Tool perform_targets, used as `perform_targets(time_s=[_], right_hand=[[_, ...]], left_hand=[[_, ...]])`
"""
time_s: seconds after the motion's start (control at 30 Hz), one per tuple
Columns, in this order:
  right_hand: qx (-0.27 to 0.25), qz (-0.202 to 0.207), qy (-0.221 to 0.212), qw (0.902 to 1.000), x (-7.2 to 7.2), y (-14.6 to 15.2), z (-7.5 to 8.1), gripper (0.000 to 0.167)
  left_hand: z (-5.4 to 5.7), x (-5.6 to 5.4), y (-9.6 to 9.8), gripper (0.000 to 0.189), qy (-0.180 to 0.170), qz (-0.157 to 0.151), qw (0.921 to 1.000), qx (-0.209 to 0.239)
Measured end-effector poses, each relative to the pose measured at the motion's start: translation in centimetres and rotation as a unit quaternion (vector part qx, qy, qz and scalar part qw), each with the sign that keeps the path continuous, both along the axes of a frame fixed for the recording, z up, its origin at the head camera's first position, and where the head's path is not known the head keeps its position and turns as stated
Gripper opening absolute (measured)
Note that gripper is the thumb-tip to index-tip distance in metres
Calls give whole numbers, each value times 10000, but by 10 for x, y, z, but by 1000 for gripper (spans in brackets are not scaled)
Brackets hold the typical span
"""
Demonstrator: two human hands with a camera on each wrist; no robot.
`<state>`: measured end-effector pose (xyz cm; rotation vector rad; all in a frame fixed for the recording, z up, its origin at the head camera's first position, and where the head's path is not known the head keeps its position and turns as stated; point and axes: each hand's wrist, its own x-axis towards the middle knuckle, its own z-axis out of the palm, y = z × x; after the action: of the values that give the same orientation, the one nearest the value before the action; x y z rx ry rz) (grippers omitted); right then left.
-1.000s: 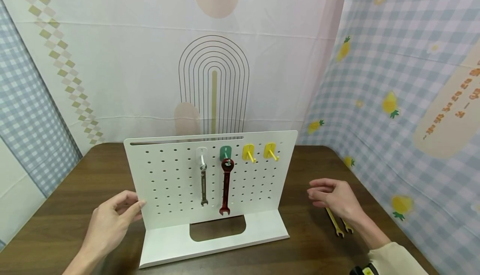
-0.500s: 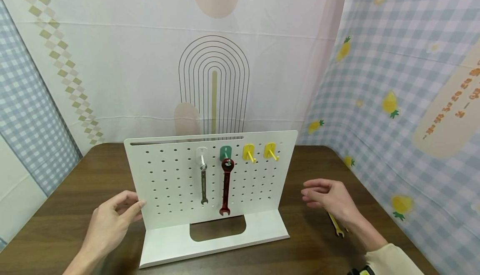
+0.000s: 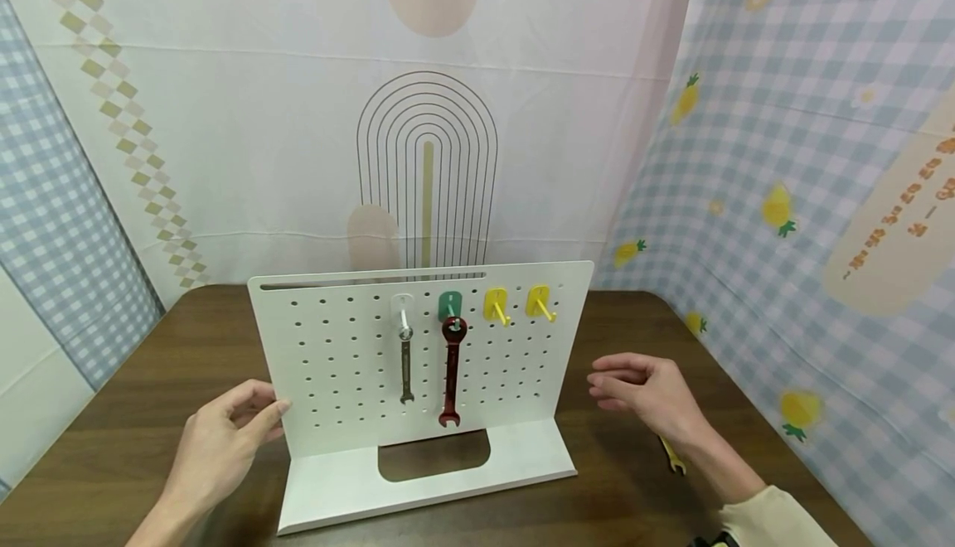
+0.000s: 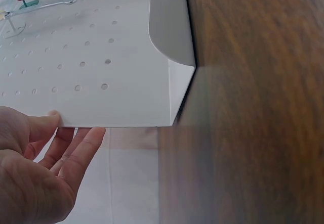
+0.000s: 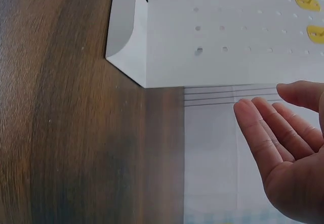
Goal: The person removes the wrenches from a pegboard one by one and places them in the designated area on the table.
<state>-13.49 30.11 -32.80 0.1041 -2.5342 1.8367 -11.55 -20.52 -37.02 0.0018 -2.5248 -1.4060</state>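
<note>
A white pegboard (image 3: 336, 439) stands upright on the table with its base toward me. Thumb in front and fingers behind, my left hand (image 3: 224, 443) pinches the board's left edge. My right hand (image 3: 656, 398) is held off the board's right edge, holding nothing; its fingers (image 5: 271, 133) are loosely extended in the right wrist view. A small silver wrench (image 3: 406, 369) hangs from a white hook (image 3: 403, 307), and a larger red wrench (image 3: 452, 373) from a green hook (image 3: 450, 302). Two yellow hooks, the inner hook (image 3: 496, 304) and outer hook (image 3: 539, 300), carry nothing.
A yellow wrench (image 3: 675, 457) lies on the brown wooden table (image 3: 619, 497), partly hidden by my right forearm. Patterned cloth (image 3: 298, 141) hangs behind the table, and checked cloth (image 3: 806, 282) runs along its right side.
My right hand has moved left, closer to the board's right edge, and its forearm now covers more of the yellow wrenches. The left hand stays on the board; the silver wrench has swung slightly.
</note>
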Motion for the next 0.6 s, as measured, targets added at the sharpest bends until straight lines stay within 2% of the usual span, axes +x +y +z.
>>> perform_targets(time_s=[0.6], right_hand=[[-252, 377, 322, 9985, 4, -20, 3, 36]], left_hand=[[1, 0, 0, 13, 61, -81, 9999, -36]])
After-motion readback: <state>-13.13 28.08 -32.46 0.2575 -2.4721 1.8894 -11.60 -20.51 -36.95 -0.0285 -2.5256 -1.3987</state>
